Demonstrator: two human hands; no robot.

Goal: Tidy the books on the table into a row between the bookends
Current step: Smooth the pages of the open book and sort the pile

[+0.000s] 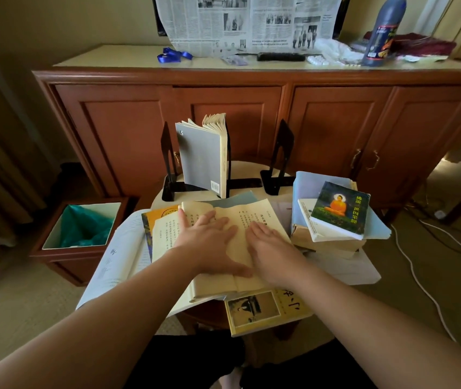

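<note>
Both hands lie flat, fingers straight, on an open book [251, 220] at the frame's centre: left hand [209, 237] beside right hand [271, 245]. Above them, a grey book [201, 158] stands between two black bookends [167, 164].

Left hand [209, 240], right hand [270, 249] — flat, palms down

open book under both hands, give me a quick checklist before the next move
1. Open book closed for shelving: not ok, it lies open.
2. Left hand and right hand gripping it: not ok, both rest flat on the pages.
3. Slot free between grey book and right bookend: ok.
4. Grey book upright: ok, pages fanned on top.
5. Stack with green book steady: cannot tell.
</note>
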